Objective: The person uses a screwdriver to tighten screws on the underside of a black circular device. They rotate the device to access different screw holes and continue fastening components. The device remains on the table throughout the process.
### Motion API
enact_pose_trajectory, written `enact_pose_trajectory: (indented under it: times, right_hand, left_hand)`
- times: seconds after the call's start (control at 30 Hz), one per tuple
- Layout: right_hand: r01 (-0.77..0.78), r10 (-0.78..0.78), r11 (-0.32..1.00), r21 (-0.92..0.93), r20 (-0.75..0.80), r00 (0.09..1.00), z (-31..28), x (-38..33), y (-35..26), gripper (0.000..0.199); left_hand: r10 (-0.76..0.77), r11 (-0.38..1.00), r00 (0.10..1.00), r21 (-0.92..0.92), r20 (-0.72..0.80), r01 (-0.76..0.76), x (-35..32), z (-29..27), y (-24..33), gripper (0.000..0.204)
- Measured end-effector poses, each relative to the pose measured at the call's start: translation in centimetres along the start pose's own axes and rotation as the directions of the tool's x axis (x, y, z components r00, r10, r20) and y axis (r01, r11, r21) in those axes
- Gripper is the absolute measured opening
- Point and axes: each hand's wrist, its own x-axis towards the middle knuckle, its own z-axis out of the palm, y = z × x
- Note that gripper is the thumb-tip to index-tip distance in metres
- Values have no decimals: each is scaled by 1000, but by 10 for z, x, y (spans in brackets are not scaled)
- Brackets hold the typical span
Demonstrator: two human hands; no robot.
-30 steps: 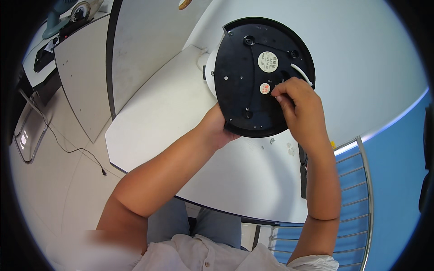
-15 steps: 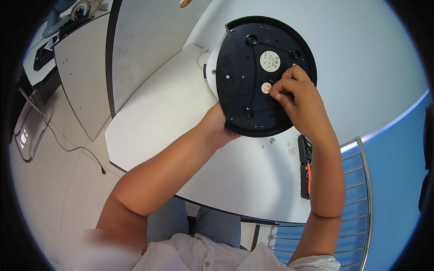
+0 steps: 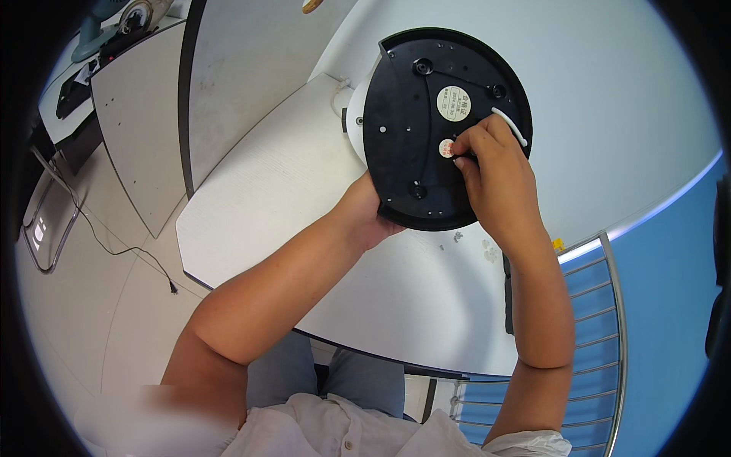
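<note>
A round black base point(image 3: 396, 156) with one straight cut side is held up over the white table, its underside facing me. My left hand point(image 3: 371, 217) grips its lower left edge; the fingers behind it are hidden. My right hand point(image 3: 499, 179) is over the right part of the underside, thumb and forefinger pinched close beside a small round sticker point(image 3: 446, 148). Whatever lies between those fingertips is too small to make out. A larger pale round sticker point(image 3: 454, 103) is above. Beside my right knuckles, a curved white strip point(image 3: 509, 126) runs near the rim. Behind the base shows a white part point(image 3: 355, 122).
Small loose bits point(image 3: 458, 237) lie on the white table point(image 3: 411, 305). A black case point(image 3: 509, 297) is mostly covered by my right forearm. Grey partitions point(image 3: 251, 84) stand at the left, a metal railing point(image 3: 620, 320) at the right. A plugged cable point(image 3: 152, 255) lies on the floor.
My right hand and forearm have shifted slightly left, showing more of the curved white strip and covering more of the black case. A yellow thing now shows by the railing.
</note>
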Motion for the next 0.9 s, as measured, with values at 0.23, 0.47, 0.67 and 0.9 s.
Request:
enact_pose_trajectory:
  times: [0.23,0.47,0.67,0.9]
  right_hand:
    - [44,-44,989,-142,-2,999,3,-1,1,5]
    - [123,-125,974,-191,-1,992,3,-1,7,9]
    - [182,-192,953,-243,-20,981,6,-4,5,15]
    - [175,-187,948,-267,-22,982,7,-14,11,17]
  left_hand:
    - [8,1000,1000,-10,15,-8,-2,4,2,49]
    - [-11,999,997,29,-82,13,-9,14,6,46]
    - [-44,999,996,-5,-79,44,-1,4,1,46]
    - [-81,995,983,35,-167,88,-1,6,-3,49]
